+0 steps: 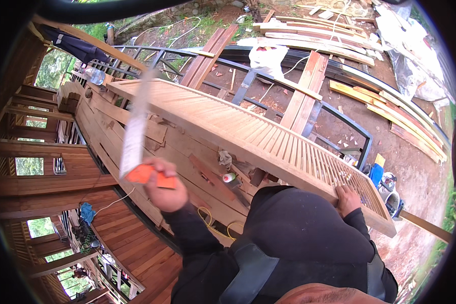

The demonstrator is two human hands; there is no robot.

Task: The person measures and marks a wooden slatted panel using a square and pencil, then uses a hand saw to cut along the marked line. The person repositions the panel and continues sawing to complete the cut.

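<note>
My left hand (168,191) is closed around the orange handle (146,174) of a handsaw. The saw blade (135,133) points up and away from me, its far part smeared by motion, and it passes near the far left end of a louvered wooden shutter (228,130). I cannot tell whether blade and wood touch. The long shutter runs slantwise from far left to near right, with a frame around thin slats. At its near right end my right hand (347,200) grips the frame edge, fingers over the slats and thumb hidden.
Below the shutter lie planks (162,147), a small white bottle (229,177), a rag (224,158) and a yellow cord (205,217). A dark metal frame (245,86) stands beyond, with a white sack (268,60) on it. Stacked boards (319,38) lie on the ground behind.
</note>
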